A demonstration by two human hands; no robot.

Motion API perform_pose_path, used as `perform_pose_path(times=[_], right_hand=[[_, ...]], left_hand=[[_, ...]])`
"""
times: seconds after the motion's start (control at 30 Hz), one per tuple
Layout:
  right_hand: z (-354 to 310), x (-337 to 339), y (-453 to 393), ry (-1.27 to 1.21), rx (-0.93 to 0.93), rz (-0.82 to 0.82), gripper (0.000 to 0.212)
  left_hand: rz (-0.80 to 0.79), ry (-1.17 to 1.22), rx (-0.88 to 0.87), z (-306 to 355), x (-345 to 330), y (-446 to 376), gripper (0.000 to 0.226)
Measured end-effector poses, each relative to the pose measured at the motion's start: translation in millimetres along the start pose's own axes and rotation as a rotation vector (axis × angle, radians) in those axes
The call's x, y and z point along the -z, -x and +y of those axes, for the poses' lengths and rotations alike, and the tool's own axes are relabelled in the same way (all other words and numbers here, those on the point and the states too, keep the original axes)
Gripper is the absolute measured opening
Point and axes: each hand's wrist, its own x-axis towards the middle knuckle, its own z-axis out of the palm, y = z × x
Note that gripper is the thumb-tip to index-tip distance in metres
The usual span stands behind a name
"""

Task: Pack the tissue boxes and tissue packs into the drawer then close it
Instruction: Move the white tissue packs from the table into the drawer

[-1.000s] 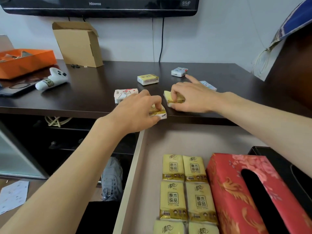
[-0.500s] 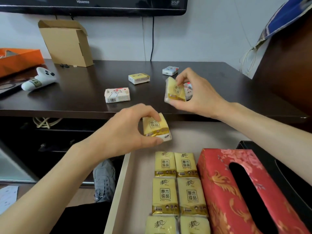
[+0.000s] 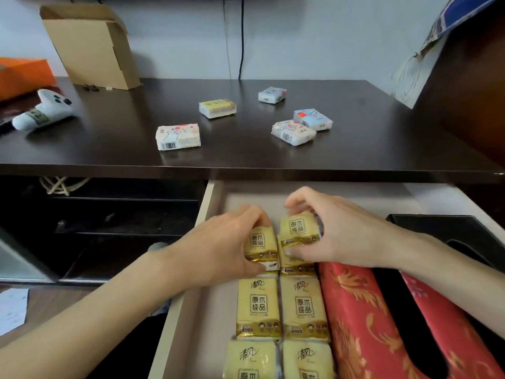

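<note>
The drawer (image 3: pixel 191 269) stands pulled out below the dark tabletop (image 3: pixel 123 138). My left hand (image 3: pixel 218 247) grips a yellow tissue pack (image 3: pixel 261 246) and my right hand (image 3: pixel 336 231) grips another yellow pack (image 3: pixel 299 228); both packs rest on top of the far end of two rows of yellow packs (image 3: pixel 281 307) lying in the drawer. A red tissue box (image 3: pixel 355 310) lies to the right of the rows, and a black tissue box (image 3: pixel 451 231) beyond it. Several small tissue packs remain on the tabletop, among them a white one (image 3: pixel 178 136) and a yellow one (image 3: pixel 217 108).
A cardboard box (image 3: pixel 90 47) stands at the back of the tabletop, with a white plush toy (image 3: pixel 43 110) and an orange box (image 3: pixel 23 76) at the left. A black cable (image 3: pixel 241 36) hangs down the wall. Open shelves (image 3: pixel 109 222) lie left of the drawer.
Both hands lifted a yellow pack off the tabletop edge, carried it down toward me, and now hold the packs on the rows in the drawer. The camera tilted downward.
</note>
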Motion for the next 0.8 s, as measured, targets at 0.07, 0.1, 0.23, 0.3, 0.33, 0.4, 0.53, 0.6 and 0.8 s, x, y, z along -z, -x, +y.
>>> perform_pose_path(times=[0.07, 0.1, 0.23, 0.3, 0.33, 0.4, 0.53, 0.6, 0.8], right_hand=[[2, 0, -2, 0.005, -0.001, -0.049, 0.068], [2, -1, -2, 0.001, 0.0, -0.073, 0.072], [4, -1, -5, 0.08, -0.025, -0.179, 0.102], [4, 0, -5, 0.098, -0.051, -0.215, 0.102], [3, 0, -5, 0.105, -0.056, -0.237, 0.098], [1, 1, -5, 0.124, -0.058, -0.267, 0.091], [-2, 4, -6, 0.114, -0.063, -0.277, 0.078], [-3, 5, -6, 0.103, -0.056, -0.283, 0.077], [-4, 6, -6, 0.06, -0.037, -0.288, 0.07]], left_hand=[[-0.017, 0.006, 0.0, 1, 2, 1, 0.056], [-0.029, 0.006, -0.002, 2, 2, 1, 0.057], [-0.054, -0.016, -0.028, 3, 5, 2, 0.07], [-0.059, -0.02, -0.035, 1, 8, 4, 0.083], [-0.062, -0.04, -0.028, 0, 10, 5, 0.087], [-0.082, -0.112, -0.006, -3, 12, 7, 0.087], [-0.095, -0.158, 0.004, -3, 13, 5, 0.073], [-0.087, -0.16, -0.002, -2, 13, 4, 0.071], [-0.074, -0.182, -0.015, -5, 10, 4, 0.085]])
